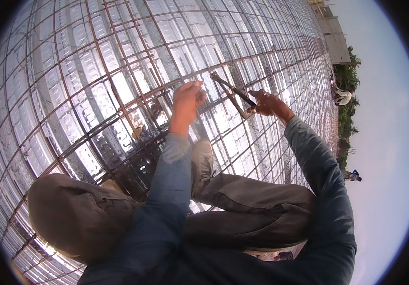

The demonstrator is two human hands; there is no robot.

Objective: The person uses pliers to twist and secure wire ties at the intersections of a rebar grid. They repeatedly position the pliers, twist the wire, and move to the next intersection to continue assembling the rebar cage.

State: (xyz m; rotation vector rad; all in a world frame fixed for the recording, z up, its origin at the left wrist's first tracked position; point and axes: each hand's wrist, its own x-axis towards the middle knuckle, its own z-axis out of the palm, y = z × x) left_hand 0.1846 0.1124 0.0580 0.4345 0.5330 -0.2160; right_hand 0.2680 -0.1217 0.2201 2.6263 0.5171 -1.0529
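My right hand [268,104] grips the handle ends of a pair of long-handled pincers [233,89]. Their two handles are spread apart, and the jaws point up and left, just above the rebar grid [133,64]. Left of the jaws is my left hand [187,102], its fingers pinched together over a bar. Whatever those fingers may hold is too small to make out. Reddish-brown bars cross in squares beneath both hands.
Ribbed shiny metal decking [83,104] lies under the bars. My shoe [203,161] stands on the grid below my left hand. Far off to the right are a crouching person [343,97], another person [354,176], green trees [347,78] and a pale wall [335,40].
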